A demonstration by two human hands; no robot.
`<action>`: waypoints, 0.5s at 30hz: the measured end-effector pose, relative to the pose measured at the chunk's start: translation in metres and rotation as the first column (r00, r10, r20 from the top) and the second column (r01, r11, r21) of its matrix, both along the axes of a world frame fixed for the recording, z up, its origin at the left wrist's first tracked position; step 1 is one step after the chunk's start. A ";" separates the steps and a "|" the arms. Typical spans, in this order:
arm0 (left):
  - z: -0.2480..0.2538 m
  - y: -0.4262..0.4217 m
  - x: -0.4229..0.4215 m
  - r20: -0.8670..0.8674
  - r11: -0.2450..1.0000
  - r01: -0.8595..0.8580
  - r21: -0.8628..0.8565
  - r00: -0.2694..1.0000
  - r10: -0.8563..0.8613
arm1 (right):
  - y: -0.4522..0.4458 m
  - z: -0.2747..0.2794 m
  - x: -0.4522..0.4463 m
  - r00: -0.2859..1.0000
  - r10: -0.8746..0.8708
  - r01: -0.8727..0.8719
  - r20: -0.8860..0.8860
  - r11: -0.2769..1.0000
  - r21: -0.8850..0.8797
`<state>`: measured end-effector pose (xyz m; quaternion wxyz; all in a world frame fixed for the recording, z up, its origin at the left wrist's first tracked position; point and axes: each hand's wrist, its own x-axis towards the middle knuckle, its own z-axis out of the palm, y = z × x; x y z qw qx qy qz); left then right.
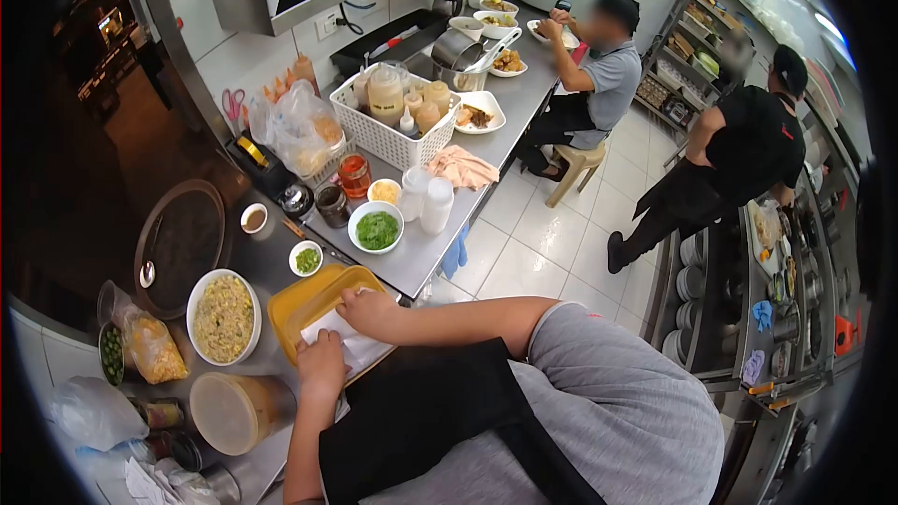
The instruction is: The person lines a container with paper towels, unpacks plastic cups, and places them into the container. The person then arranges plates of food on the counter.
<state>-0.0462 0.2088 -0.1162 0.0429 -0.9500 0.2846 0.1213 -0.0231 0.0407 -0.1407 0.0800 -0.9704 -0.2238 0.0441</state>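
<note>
A yellow rectangular tray (283, 310) lies at the counter's front edge with white paper (354, 341) inside it. My left hand (321, 362) rests on the paper's left part, its fingers bent down over it. At the tray's far right side, my right hand (370, 314) has its fingers curled in at the paper's upper edge. Whatever is between the fingertips of either hand is too small to make out. Left of the tray stands a white bowl of fried rice (224, 316). A small bowl of chopped greens (305, 259) sits just beyond the tray.
A round dark tray (178, 248) lies at the left. Behind are a bowl of green herbs (377, 226), jars and a white basket (379, 136) of bottles. One person (608, 75) sits eating at the counter; another (748, 150) stands by the right shelves. A lidded tub (229, 414) is near my left arm.
</note>
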 end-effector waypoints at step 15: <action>-0.010 -0.001 0.007 0.037 0.995 -0.094 0.027 0.995 0.093 | -0.015 0.000 -0.009 0.989 0.147 -0.141 0.022 0.975 -0.171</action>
